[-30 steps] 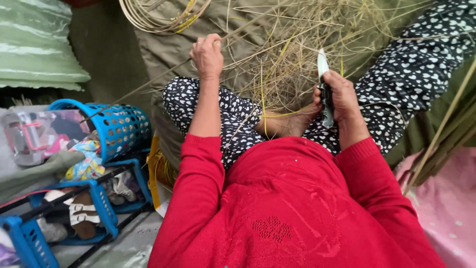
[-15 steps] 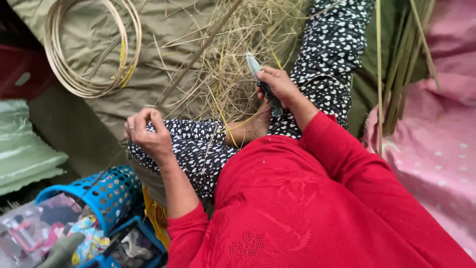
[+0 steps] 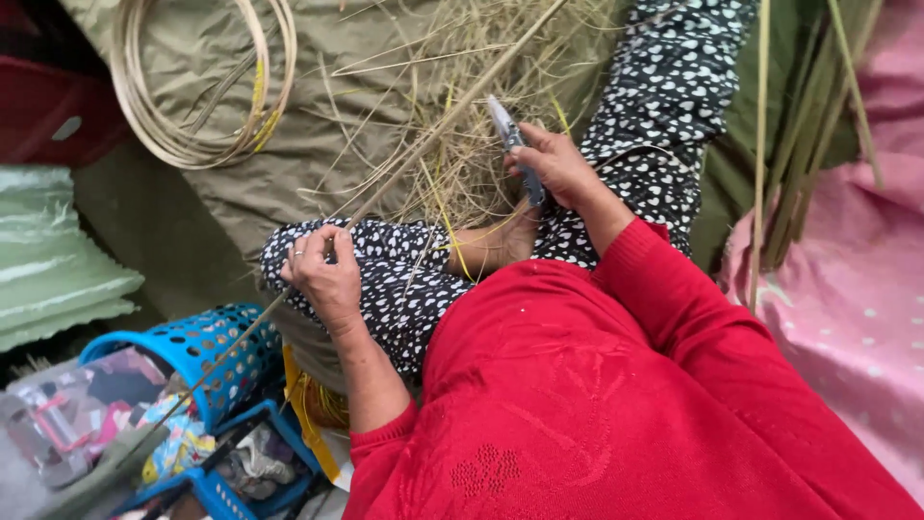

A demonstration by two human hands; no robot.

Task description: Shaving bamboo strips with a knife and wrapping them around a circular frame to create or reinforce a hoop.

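Person's got on a bright red knit sweater (image 3: pixel 597 385) with long sleeves and a little embossed pattern low on the front. Past the sweater it's black trousers (image 3: pixel 664 106) covered in small white hearts. Left hand (image 3: pixel 322 274) past the red cuff has a thin ring (image 3: pixel 297 253).

A coil of pale cane (image 3: pixel 197 91) lies at the upper left of my view on the olive tarp (image 3: pixel 318 164); below it at the left edge sits folded green sheeting (image 3: pixel 48 260); a blue plastic basket (image 3: pixel 207 351) stands at the lower left among a clutter of packets; pink dotted cloth (image 3: pixel 857 279) fills the right side; green stalks (image 3: pixel 799 125) lean over it at the upper right.
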